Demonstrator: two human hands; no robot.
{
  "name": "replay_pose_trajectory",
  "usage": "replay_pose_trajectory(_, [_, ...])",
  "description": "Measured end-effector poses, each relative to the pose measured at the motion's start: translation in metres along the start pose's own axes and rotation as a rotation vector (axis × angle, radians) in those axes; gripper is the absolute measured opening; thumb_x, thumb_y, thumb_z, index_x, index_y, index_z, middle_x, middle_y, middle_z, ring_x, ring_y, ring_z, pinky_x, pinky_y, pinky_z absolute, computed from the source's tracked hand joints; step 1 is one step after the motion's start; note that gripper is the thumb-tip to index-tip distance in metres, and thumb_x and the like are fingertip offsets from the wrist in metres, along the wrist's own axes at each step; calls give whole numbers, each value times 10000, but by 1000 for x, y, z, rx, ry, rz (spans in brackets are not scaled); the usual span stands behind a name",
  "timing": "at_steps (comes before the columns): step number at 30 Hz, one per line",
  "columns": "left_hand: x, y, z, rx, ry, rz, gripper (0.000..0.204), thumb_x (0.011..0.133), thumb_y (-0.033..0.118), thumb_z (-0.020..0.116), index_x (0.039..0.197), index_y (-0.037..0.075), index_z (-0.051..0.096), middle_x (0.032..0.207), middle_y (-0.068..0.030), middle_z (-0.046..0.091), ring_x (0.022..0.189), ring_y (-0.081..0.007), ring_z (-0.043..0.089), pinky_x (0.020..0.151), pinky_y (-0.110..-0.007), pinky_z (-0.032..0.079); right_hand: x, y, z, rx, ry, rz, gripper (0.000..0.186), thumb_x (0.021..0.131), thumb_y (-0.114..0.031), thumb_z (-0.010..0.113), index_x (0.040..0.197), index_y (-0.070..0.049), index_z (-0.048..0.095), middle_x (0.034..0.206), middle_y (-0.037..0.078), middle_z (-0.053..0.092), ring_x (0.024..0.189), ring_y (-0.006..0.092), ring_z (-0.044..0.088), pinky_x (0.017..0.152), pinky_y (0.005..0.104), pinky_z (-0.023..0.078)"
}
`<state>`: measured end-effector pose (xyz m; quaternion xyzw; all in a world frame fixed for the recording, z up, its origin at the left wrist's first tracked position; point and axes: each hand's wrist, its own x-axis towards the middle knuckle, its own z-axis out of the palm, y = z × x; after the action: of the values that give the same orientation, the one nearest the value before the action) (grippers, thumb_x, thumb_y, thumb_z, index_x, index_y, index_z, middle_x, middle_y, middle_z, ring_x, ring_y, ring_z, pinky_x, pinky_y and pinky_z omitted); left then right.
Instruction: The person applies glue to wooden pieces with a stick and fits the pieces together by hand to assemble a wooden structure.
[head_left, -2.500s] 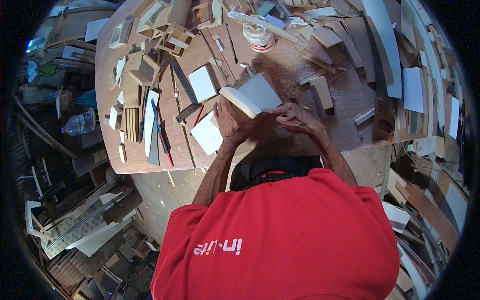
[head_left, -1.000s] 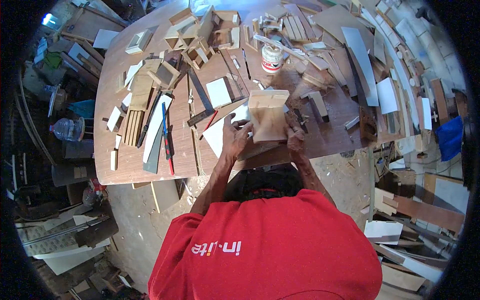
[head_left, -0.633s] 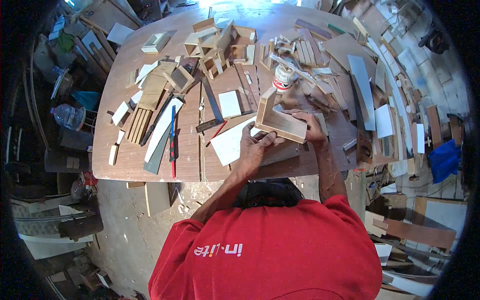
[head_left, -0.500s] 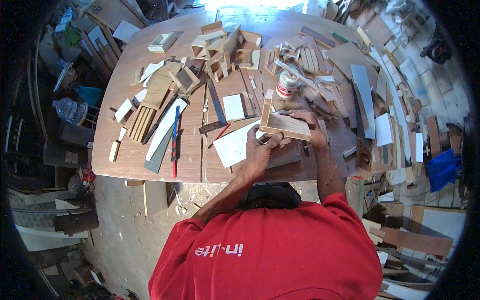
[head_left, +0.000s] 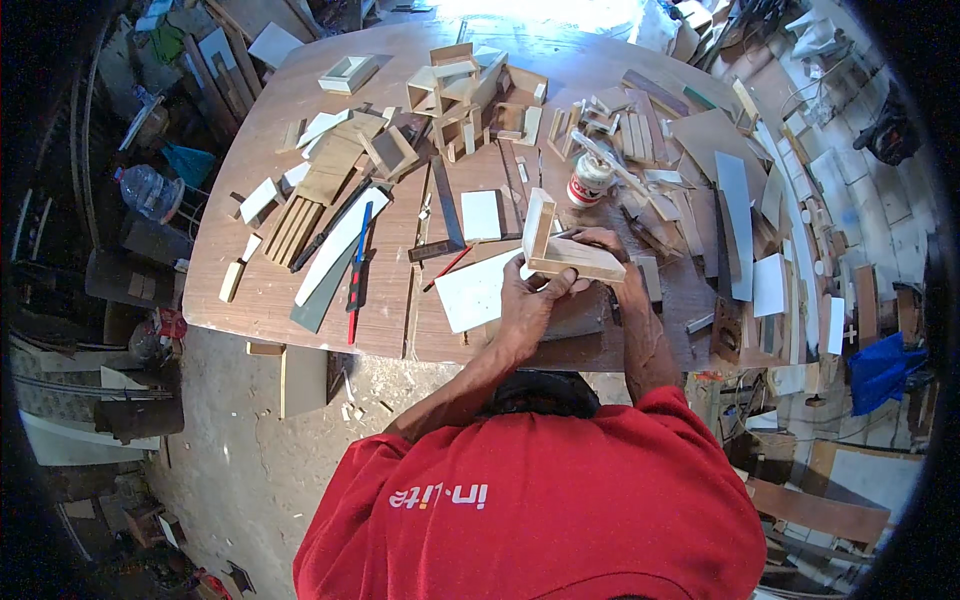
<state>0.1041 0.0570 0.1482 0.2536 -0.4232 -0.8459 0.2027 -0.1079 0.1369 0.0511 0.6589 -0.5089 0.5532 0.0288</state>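
Assembly (head_left: 582, 260), wooden and L-shaped, is held over the worktable (head_left: 270, 318), near the white panel (head_left: 472, 298). Left hand (head_left: 527, 306) pinches its near edge; right hand (head_left: 614, 246) clasps the right end. Uneven finger pressure could rack its corner; a loosened grip could drop it.

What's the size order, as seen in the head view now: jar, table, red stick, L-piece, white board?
Largest to smallest:
1. table
2. L-piece and white board: too alike to rank; the left hand hides part of both
3. jar
4. red stick
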Motion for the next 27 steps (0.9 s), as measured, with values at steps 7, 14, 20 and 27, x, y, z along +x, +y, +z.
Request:
replay_pose_trajectory(7, [6, -5, -3, 12, -24, -17, 718, 868, 185, 732, 1332, -68, 246, 1145, -261, 585, 968, -239, 658, 808, -300, 583, -20, 17, -9, 7, -36, 110, 517, 749, -62, 788, 1179, -60, 501, 1082, 144, 623, 983, 265, 633, 870, 390, 509])
replay_pose_trajectory(14, [10, -8, -6, -27, -20, -46, 721, 872, 188, 727, 1348, -61, 246, 1134, -254, 596, 964, -231, 658, 806, -305, 575, -38, 34, -10, -2, -58, 173, 534, 750, -77, 794, 1187, -62, 487, 1081, 147, 622, 984, 267, 632, 868, 396, 506])
replay_pose_trajectory(20, [16, -10, -13, 21, 8, -50, 723, 868, 206, 736, 1348, -65, 268, 1156, -254, 597, 928, -219, 649, 809, -305, 553, -37, 42, -14, 100, -129, 178, 499, 806, -40, 734, 1211, -58, 444, 1092, 161, 627, 984, 263, 631, 863, 403, 498])
replay_pose_trajectory(27, [23, -17, -23, 55, 27, -63, 658, 877, 208, 726, 1333, -49, 328, 1135, -227, 612, 959, -237, 654, 805, -310, 563, -17, 12, -6, 16, -94, 163, 521, 823, -91, 730, 1249, -62, 432, 1088, 164, 629, 955, 272, 638, 845, 403, 506])
